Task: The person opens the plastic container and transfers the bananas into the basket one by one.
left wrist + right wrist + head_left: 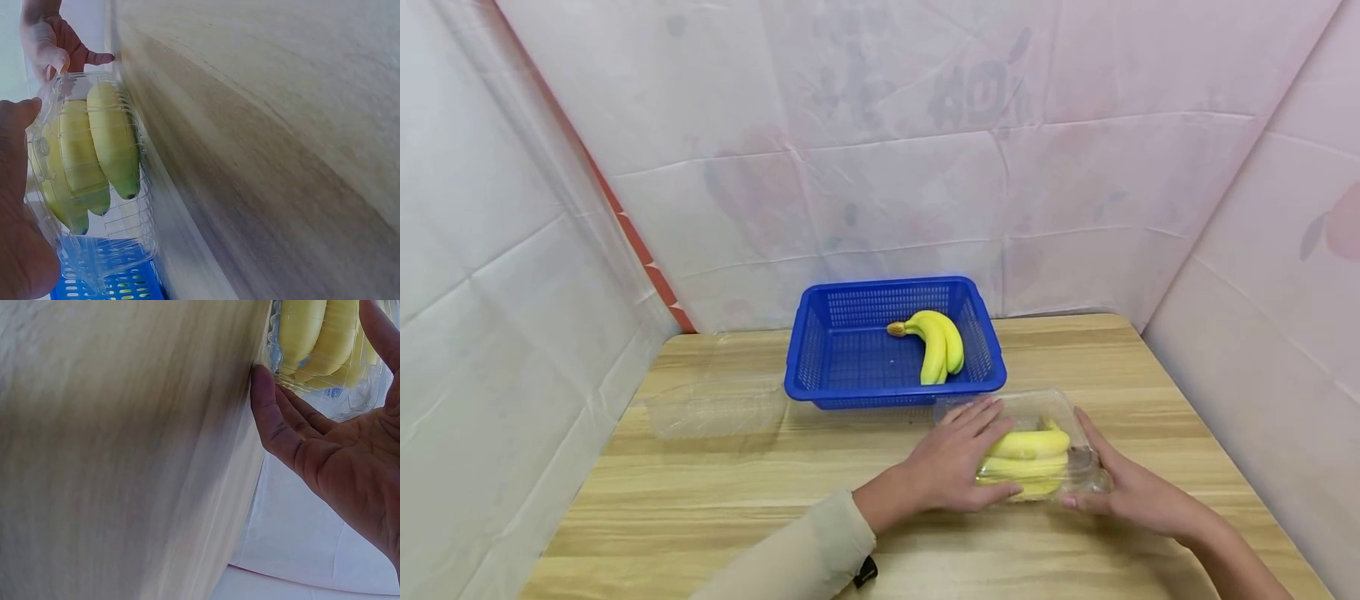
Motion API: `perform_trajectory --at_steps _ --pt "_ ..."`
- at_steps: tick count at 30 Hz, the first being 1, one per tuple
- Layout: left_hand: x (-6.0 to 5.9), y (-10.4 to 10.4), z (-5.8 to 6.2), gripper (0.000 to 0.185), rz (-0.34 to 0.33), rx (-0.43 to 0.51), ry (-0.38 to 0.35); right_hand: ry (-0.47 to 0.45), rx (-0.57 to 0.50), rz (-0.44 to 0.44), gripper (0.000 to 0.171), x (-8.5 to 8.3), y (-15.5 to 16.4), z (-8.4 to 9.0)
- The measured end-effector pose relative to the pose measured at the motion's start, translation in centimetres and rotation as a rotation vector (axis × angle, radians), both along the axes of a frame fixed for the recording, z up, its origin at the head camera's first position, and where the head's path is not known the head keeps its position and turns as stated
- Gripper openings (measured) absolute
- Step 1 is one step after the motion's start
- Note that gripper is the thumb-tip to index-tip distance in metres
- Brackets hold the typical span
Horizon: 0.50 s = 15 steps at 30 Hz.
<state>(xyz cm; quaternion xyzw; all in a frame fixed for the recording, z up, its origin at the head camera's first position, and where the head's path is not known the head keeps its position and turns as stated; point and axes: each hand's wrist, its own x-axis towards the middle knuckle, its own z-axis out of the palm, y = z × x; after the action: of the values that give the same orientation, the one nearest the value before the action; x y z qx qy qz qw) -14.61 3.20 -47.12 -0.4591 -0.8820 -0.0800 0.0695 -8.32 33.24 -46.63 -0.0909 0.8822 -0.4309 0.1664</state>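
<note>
Both hands (pixel 958 467) on ribbed clear plastic box (pixel 1075 467), curved yellow bananas (pixel 1026 454)

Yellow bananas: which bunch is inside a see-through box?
The yellow bananas between both hands, inside the clear plastic box. The other bunch lies uncovered in the blue basket.

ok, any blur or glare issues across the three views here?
Head view: sharp and evenly lit; the clear plastic clamshell box shows light glare over the yellow bananas, and the left hand and right hand are crisp. Left wrist view: the wooden table is smeared, the box readable. Right wrist view: table heavily blurred, right hand in focus.
</note>
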Motion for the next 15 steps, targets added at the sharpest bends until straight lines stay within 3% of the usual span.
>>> perform_trajectory --at_steps 8,15 --pt "0.6 0.6 0.4 0.081 0.054 -0.042 0.037 0.021 -0.002 0.007 0.124 -0.3 0.1 0.1" --pt "1.3 1.7 0.2 0.08 0.117 0.0 0.1 0.041 0.003 0.013 0.12 -0.3 0.2 0.0"
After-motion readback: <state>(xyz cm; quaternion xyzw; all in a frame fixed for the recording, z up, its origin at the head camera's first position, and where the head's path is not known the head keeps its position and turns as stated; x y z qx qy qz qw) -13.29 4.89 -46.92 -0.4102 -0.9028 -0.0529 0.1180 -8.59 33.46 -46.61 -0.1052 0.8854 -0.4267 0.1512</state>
